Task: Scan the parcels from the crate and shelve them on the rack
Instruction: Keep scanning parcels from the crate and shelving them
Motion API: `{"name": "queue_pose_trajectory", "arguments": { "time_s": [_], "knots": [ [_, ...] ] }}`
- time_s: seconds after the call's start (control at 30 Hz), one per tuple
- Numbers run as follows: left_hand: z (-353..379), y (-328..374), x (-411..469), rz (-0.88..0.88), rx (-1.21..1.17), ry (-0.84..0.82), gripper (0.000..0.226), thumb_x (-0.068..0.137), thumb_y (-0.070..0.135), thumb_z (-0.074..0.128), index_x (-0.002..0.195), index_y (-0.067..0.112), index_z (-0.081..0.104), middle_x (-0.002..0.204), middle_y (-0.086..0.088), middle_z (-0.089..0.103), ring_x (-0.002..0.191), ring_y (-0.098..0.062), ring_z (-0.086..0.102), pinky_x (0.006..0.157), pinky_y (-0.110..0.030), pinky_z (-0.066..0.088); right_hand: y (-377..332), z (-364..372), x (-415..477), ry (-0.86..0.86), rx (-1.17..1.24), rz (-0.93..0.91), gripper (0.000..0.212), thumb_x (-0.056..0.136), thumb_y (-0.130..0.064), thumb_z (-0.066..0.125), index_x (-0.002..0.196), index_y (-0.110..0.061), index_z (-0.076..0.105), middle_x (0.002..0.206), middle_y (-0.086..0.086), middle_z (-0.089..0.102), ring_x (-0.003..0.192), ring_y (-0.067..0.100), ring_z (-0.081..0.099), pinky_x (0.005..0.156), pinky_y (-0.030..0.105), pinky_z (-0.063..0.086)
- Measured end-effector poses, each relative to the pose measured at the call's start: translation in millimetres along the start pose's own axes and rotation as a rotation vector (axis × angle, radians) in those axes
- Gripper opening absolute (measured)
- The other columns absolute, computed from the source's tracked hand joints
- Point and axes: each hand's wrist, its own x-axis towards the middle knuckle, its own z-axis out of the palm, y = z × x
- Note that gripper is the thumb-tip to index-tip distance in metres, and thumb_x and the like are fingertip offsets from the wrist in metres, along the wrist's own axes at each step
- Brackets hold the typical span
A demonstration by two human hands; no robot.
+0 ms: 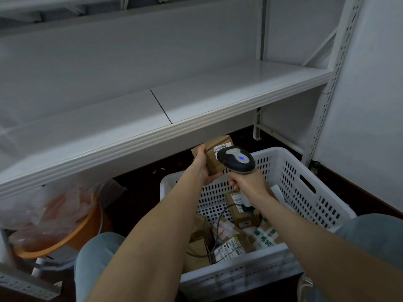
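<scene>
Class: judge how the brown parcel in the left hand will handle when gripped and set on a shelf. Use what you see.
The parcel probably stays stiff: its cardboard edges look square under the left hand. Likely light, since one hand holds it up. Its flat faces should sit steady, not roll.

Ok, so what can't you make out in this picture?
All in the head view:
- Print on the label of the held parcel is too small to read, and the scanner covers part of it.
- The scanner's window faces away from the camera.
- The right forearm hides some parcels in the crate.
- A plastic bag veils what the orange basin holds.
</scene>
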Motion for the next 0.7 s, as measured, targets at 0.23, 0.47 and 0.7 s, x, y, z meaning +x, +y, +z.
{"name": "queue_pose_trajectory", "arguments": {
  "time_s": [0.23, 0.47, 0.7],
  "knots": [
    [0, 2, 4, 0.011, 0.003, 0.011, 0.053, 0.087, 0.057, 0.058, 0.079, 0.007, 0.043, 0.081, -0.015, 0.054, 0.104, -0.031, 0.063, 0.092, -0.043, 0.054, 0, 1, 3, -0.004, 0.011, 0.002, 0.017, 0.083, -0.007, 0.066, 0.067, -0.01, 0.064, 0.06, 0.006, 0.064, 0.05, 0.011, 0.055, 0.06, 0.023, 0.049],
    [-3, 9, 6, 0.021, 0.114, -0.089, 0.041, 0.085, 0.047, 0.063, 0.101, 0.009, 0.057, 0.095, -0.015, 0.058, 0.097, -0.031, 0.061, 0.089, -0.045, 0.055, -13, -8, 9, 0.158, 0.174, -0.01, 0.011, 0.082, -0.019, 0.075, 0.084, -0.015, 0.065, 0.075, 0.004, 0.066, 0.073, 0.017, 0.062, 0.079, 0.038, 0.052],
    [10, 29, -25, 0.122, 0.214, -0.285, 0.025, 0.086, 0.024, 0.064, 0.102, 0.007, 0.057, 0.099, -0.015, 0.058, 0.093, -0.026, 0.059, 0.086, -0.038, 0.055, -42, -25, 16, 0.272, 0.336, -0.012, 0.042, 0.08, -0.026, 0.079, 0.116, -0.01, 0.064, 0.111, 0.006, 0.067, 0.108, 0.027, 0.06, 0.095, 0.044, 0.05]
  ]
}}
